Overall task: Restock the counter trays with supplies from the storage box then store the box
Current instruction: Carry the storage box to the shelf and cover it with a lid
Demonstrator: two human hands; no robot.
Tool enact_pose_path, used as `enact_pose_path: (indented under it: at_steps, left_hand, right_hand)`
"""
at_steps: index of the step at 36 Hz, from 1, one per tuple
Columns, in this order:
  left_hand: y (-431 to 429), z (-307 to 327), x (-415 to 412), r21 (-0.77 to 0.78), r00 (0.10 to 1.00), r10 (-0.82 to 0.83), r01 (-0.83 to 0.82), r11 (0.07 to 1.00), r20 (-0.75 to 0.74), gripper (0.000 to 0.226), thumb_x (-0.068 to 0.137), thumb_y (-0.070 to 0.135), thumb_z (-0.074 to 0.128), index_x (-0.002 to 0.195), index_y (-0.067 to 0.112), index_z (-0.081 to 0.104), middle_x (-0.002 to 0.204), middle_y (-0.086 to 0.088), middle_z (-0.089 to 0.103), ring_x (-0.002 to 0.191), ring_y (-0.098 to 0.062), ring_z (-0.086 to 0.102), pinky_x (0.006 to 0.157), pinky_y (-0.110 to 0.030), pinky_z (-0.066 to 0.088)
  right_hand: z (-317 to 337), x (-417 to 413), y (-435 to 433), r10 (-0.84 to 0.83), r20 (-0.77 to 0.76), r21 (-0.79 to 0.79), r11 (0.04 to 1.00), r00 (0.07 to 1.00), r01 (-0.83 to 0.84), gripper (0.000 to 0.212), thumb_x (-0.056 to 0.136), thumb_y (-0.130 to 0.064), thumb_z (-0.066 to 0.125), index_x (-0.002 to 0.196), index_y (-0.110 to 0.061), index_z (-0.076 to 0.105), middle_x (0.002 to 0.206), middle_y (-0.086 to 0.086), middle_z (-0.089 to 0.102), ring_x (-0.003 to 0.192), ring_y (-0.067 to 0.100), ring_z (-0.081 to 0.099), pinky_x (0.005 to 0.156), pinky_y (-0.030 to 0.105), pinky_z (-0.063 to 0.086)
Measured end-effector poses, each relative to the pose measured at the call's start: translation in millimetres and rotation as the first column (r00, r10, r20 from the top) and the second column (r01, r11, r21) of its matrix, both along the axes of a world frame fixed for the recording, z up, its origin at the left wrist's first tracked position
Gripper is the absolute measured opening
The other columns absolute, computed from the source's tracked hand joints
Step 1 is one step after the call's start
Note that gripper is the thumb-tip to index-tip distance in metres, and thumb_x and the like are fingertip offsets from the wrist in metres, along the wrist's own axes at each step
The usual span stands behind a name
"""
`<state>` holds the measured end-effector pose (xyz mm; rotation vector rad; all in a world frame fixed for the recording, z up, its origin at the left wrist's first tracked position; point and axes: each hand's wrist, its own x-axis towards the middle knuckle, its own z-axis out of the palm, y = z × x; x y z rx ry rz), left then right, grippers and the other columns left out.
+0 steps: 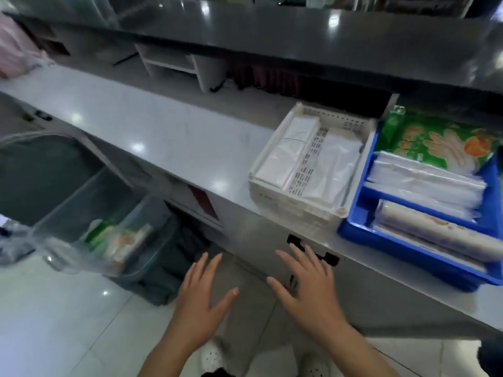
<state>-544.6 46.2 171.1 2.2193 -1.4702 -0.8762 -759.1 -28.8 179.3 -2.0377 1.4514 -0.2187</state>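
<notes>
**White tray (295, 210), blue tray (394, 248) look full; box (79, 202) unstored.**
Right of box, left hand (200, 297), right hand (304, 289) spread empty; gripping it seems next.

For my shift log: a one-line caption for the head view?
Left hand and right hand open before the counter; white tray and blue tray stocked; storage box down left.
</notes>
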Motion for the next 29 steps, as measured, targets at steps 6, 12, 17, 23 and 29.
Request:
enact_pose_path:
  at_steps: [6, 12, 17, 23, 29]
  left_hand:
    - [30.0, -7.1, 89.5, -0.007, 0.991, 0.123, -0.123, 0.992, -0.053, 0.080, 0.088, 0.063, 0.054, 0.154, 0.044, 0.013, 0.164, 0.017, -0.003, 0.151, -0.012, -0.003, 0.123, -0.041, 0.011]
    - [77.5, -18.7, 195.0, -0.046, 0.959, 0.267, -0.273, 0.961, -0.099, 0.079, 0.087, 0.061, 0.057, 0.153, 0.040, 0.018, 0.164, 0.012, 0.012, 0.151, -0.013, 0.008, 0.122, -0.041, 0.018]
    - [113.6, -34.3, 264.8, 0.001, 0.912, 0.387, -0.391, 0.920, -0.134, 0.080, 0.085, 0.061, 0.060, 0.152, 0.037, 0.024, 0.162, 0.009, 0.021, 0.148, -0.016, 0.020, 0.120, -0.041, 0.025]
    - [135.2, -44.2, 316.6, 0.053, 0.808, 0.538, -0.543, 0.838, -0.239, 0.074, 0.089, 0.049, 0.063, 0.152, 0.032, 0.028, 0.160, 0.008, 0.027, 0.144, -0.014, 0.028, 0.112, -0.029, 0.027]
    - [124.8, -65.8, 365.7, 0.131, 0.709, 0.636, -0.631, 0.765, -0.304, 0.070, 0.091, 0.046, 0.063, 0.150, 0.034, 0.028, 0.159, 0.008, 0.027, 0.144, -0.016, 0.029, 0.114, -0.033, 0.028]
  right_hand:
    - [1.1, 103.9, 8.7, 0.143, -0.007, 0.023, 0.989, 0.990, -0.143, 0.095, 0.066, -0.093, 0.011, 0.146, -0.047, 0.033, 0.162, -0.013, 0.019, 0.152, 0.014, 0.004, 0.121, 0.044, 0.005]
    - [-1.1, 225.3, 23.4, 0.308, -0.003, -0.017, 0.951, 0.951, -0.308, 0.095, 0.066, -0.090, 0.007, 0.147, -0.046, 0.030, 0.161, -0.012, 0.022, 0.151, 0.013, 0.009, 0.122, 0.044, 0.011]
    - [-6.0, 302.1, 36.2, 0.364, -0.018, 0.030, 0.931, 0.931, -0.364, 0.086, 0.073, -0.086, 0.022, 0.148, -0.045, 0.031, 0.161, -0.010, 0.023, 0.151, 0.015, 0.013, 0.120, 0.045, 0.013]
    - [-10.4, 355.3, 24.4, 0.405, -0.091, 0.062, 0.914, 0.910, -0.401, 0.068, 0.086, -0.071, 0.041, 0.148, -0.044, 0.033, 0.160, -0.009, 0.027, 0.148, 0.013, 0.022, 0.120, 0.044, 0.021]
    - [-29.5, 410.9, -9.8, 0.424, -0.121, 0.140, 0.903, 0.898, -0.407, 0.081, 0.077, -0.080, 0.037, 0.147, -0.039, 0.037, 0.159, -0.006, 0.030, 0.147, 0.014, 0.024, 0.119, 0.044, 0.025]
